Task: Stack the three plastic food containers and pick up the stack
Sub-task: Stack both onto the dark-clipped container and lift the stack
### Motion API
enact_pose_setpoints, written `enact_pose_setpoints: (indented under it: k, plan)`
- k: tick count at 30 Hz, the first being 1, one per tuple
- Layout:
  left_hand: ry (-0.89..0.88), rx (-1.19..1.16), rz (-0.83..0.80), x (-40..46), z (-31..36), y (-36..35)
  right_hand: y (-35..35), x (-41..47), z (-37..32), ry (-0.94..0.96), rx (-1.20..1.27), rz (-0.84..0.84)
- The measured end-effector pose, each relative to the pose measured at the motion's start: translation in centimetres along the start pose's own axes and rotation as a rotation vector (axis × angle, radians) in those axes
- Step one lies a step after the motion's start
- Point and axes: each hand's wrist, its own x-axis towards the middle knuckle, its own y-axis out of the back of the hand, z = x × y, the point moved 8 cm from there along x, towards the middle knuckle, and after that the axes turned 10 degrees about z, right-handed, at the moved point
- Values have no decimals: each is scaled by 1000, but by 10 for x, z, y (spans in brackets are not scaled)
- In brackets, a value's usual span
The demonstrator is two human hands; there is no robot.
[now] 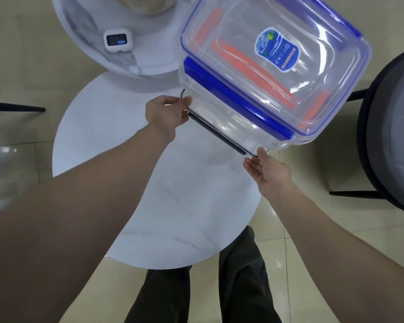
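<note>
While lifted, stack (261, 73) seemingly between grips.

A round white marbled worktop (131, 183) stands on the tiled floor (313, 264) — behind it a second, higher worktop (84, 26) carries a small white device (116, 40).

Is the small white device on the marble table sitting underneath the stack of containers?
No, the white device lies in the open on the marble table, to the left of the container stack and clear of it.
</note>
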Motion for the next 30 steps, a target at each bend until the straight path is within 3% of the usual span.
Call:
enact_pose_setpoints:
  k: [16,30]
  plan:
    - [27,7,-10,9,-2,-11,-4,1,0,-8,-21,2]
    - [193,-124,-79,-21,-34,-29,-3,-3,-2,4,-10,-73]
